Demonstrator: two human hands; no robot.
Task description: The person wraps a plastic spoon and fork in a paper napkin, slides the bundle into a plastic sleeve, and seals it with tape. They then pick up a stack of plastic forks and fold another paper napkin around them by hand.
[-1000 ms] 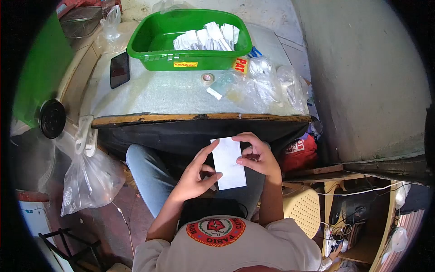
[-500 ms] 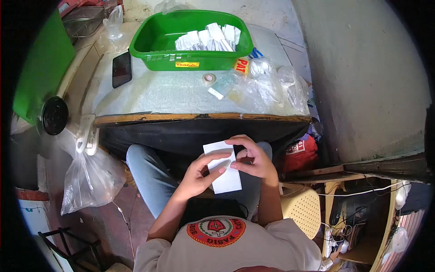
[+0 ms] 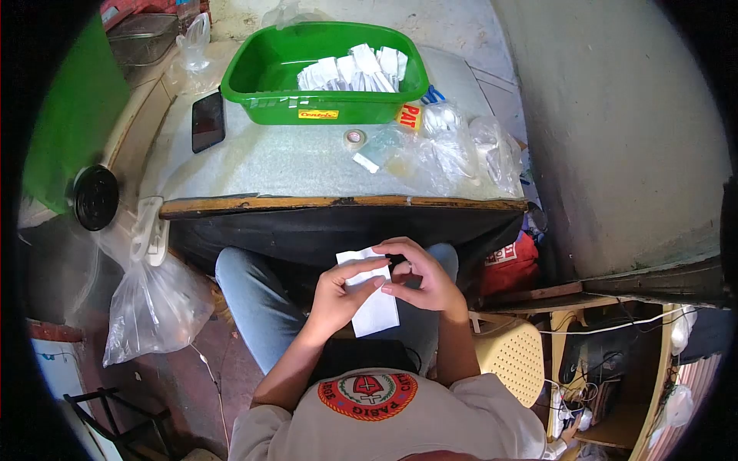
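Observation:
A white, flat rectangle of paper (image 3: 376,319) is held above my lap, just in front of the table edge. My left hand (image 3: 340,296) grips it from the left, thumb and fingers curved across its face. From the right, my right hand (image 3: 427,278) pinches its right edge with thumb and fingertips. The two thumbs nearly meet at the middle of the paper. Whether something small is pinched there, I cannot make out. On the table a green basin (image 3: 254,107) contains several similar white paper pieces (image 3: 354,71).
The table (image 3: 269,165) also bears a phone (image 3: 207,121), a tape roll (image 3: 354,139), clear plastic bags (image 3: 453,146) and blue-handled scissors (image 3: 433,95). A filled plastic bag (image 3: 157,307) hangs at the left. A yellow stool (image 3: 511,361) stands at the right, near a grey wall (image 3: 615,138).
The paper has shifted slightly left and down and turned a little, and both hands have moved with it. My right thumb sits a bit lower and further left.

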